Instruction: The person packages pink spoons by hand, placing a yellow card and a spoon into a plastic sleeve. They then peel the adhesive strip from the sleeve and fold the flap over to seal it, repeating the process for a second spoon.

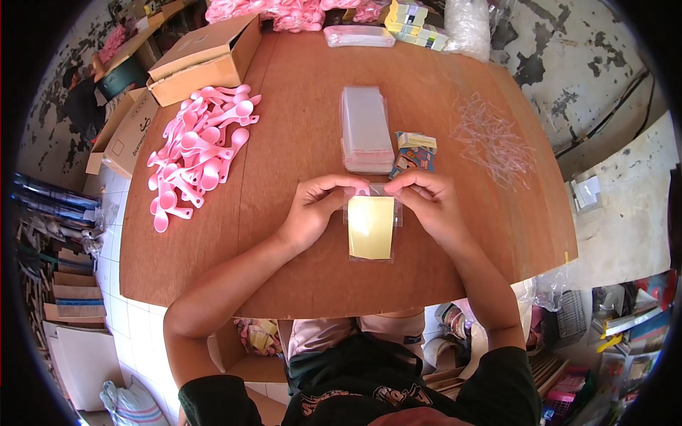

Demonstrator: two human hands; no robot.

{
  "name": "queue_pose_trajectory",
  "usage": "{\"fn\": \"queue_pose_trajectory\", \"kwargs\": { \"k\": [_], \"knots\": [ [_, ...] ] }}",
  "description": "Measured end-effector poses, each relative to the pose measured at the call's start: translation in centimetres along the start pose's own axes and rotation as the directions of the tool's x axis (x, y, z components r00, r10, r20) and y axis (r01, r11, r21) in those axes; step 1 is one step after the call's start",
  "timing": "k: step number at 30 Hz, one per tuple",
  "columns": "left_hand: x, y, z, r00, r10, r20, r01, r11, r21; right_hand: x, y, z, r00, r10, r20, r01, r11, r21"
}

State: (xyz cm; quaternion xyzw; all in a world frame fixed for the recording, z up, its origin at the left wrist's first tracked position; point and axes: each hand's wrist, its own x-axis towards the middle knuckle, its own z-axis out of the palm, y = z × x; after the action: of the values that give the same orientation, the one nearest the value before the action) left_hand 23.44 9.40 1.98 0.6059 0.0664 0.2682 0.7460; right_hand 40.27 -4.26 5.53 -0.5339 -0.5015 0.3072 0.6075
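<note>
Both hands pinch the top edge of a small clear plastic bag, one at each upper corner. Inside the bag is a pale yellow card, with light glinting off it. My left hand is closed at the bag's left corner, and my right hand is closed at the right one. Just beyond my fingers lies a stack of clear plastic bags. To its right, near my right hand, is a small pile of printed cards.
Pink measuring spoons are heaped at the left of the wooden table. A cardboard box stands at the back left. Thin clear strips lie scattered at the right. Along the far edge are pink bundles and yellow card stacks.
</note>
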Motion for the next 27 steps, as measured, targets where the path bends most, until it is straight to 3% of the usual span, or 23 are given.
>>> {"fn": "queue_pose_trajectory", "kwargs": {
  "k": [7,10,11,12,14,22,25,27],
  "knots": [
    [0.05,-0.55,-0.23,1.000,0.024,0.013,-0.024,1.000,0.010,-0.12,0.33,0.17,0.999,0.026,-0.022,-0.025,0.999,0.039],
    [-0.08,-0.52,-0.35,1.000,-0.002,0.014,0.003,0.999,-0.035,-0.33,0.33,0.27,0.999,0.030,-0.030,-0.027,0.995,0.092],
    [-0.15,-0.45,-0.34,0.999,-0.030,0.015,0.032,0.991,-0.128,-0.40,0.31,0.29,0.999,0.029,-0.036,-0.024,0.991,0.135],
    [-0.19,-0.39,-0.33,0.998,-0.058,0.019,0.061,0.974,-0.219,-0.43,0.27,0.29,0.999,0.028,-0.034,-0.023,0.991,0.135],
    [-0.18,-0.13,-0.35,0.998,-0.047,0.040,0.055,0.972,-0.230,-0.47,0.22,0.28,1.000,0.002,-0.030,-0.001,0.999,0.038],
    [-0.20,-0.46,-0.48,0.996,-0.016,0.083,0.040,0.957,-0.287,-0.40,0.30,0.48,0.997,0.029,-0.065,-0.026,0.998,0.055],
    [-0.26,-0.63,-0.50,0.999,-0.036,0.039,0.043,0.984,-0.173,-0.33,0.02,0.77,0.997,0.059,-0.059,-0.055,0.996,0.067],
    [-0.14,-0.30,-0.17,1.000,0.009,-0.005,-0.009,0.999,0.052,-0.29,0.10,0.71,0.997,0.062,-0.035,-0.060,0.996,0.066]
  ]
}}
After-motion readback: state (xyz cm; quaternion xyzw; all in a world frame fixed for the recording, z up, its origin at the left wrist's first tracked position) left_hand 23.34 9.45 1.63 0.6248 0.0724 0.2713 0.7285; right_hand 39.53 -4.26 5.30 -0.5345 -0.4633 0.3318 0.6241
